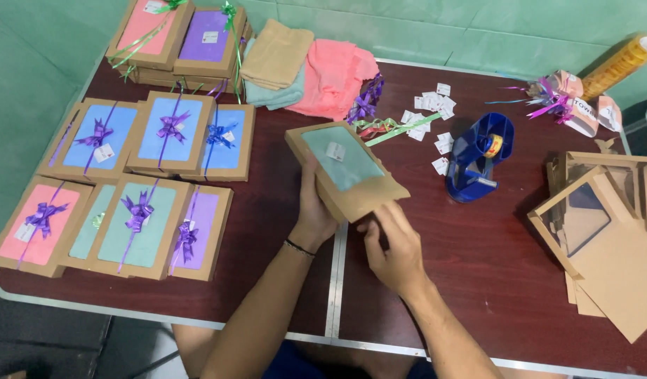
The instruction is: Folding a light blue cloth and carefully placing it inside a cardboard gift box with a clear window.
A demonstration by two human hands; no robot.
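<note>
Looking down from the head camera, a dark red desk (267, 224) carries the work. The left hand (315, 210) grips a flat brown cardboard box (346, 172) from its near left edge, fingers wrapped under it, holding it tilted above the middle of the desk. A clear window in the box shows teal cloth with a small white tag on it. The right hand (392, 245) sits just below the box's lower right corner, fingers curled narrow and the fingertips touching the box's edge there.

To the left lie finished boxes (137, 221) in rows, each tied with a purple ribbon bow over pink, blue, teal or violet cloth; more are stacked at the far left corner. Folded towels (306, 67) in tan, mint and coral rest at the far edge, with loose ribbon bows (365, 105) and small white tags (432, 105) near them. A blue tape dispenser (478, 158) stands right of the held box, well apart from it. Flat unfolded box blanks (608, 231) are piled at the right edge
</note>
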